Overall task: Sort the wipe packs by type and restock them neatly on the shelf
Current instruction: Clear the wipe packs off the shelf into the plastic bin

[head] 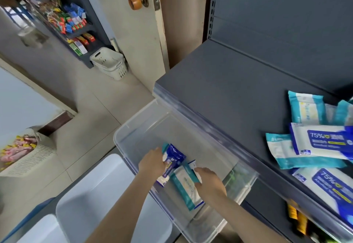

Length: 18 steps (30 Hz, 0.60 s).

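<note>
In the lower middle of the frame, both hands are reaching into a clear rectangular plastic bin (122, 134) that is sitting just in front of the dark grey metal shelf (229, 90). The left hand (151, 161) is wrapping its grip around a blue-and-white soft wipe pack (173, 159), holding it tilted near the bin's middle. Just right of it, the right hand (209, 182) is keeping its grip clamped on the upper edge of a teal-and-white soft wipe pack (184, 187), which is lying over a blue-edged pack (199, 203) showing only its corners. At the right edge of the frame, more teal-and-white packs (303, 109) and blue-and-white packs marked 75% (324, 141) are lying loosely overlapped on the shelf. A white perforated plastic basket (109, 64) is standing in the upper left, beside a pale door (137, 32).
</note>
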Each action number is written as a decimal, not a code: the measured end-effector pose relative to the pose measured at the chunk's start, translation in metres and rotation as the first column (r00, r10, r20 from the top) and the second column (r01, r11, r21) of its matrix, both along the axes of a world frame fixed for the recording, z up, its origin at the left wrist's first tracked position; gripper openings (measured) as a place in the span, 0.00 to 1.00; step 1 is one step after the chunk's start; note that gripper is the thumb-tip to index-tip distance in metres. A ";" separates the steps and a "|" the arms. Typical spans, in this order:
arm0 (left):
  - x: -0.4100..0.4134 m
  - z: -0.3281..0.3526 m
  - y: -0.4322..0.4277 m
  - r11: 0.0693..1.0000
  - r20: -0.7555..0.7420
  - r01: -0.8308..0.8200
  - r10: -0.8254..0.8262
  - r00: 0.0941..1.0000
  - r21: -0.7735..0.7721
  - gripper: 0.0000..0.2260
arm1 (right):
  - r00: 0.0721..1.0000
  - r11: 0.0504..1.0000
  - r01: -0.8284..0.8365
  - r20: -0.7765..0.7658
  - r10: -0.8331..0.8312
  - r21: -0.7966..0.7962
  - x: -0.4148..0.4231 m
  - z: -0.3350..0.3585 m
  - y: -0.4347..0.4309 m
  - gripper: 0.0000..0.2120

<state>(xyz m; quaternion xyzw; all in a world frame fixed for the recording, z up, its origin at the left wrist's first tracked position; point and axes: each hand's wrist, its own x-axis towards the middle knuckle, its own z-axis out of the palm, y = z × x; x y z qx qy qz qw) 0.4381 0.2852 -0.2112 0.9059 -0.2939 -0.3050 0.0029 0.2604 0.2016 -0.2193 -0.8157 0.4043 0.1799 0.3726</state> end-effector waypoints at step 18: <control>-0.139 0.134 -0.097 0.684 0.222 0.369 -0.297 0.929 -0.629 0.12 | 0.836 0.892 0.280 0.546 -0.045 -0.354 -0.149 0.151 -0.080 0.14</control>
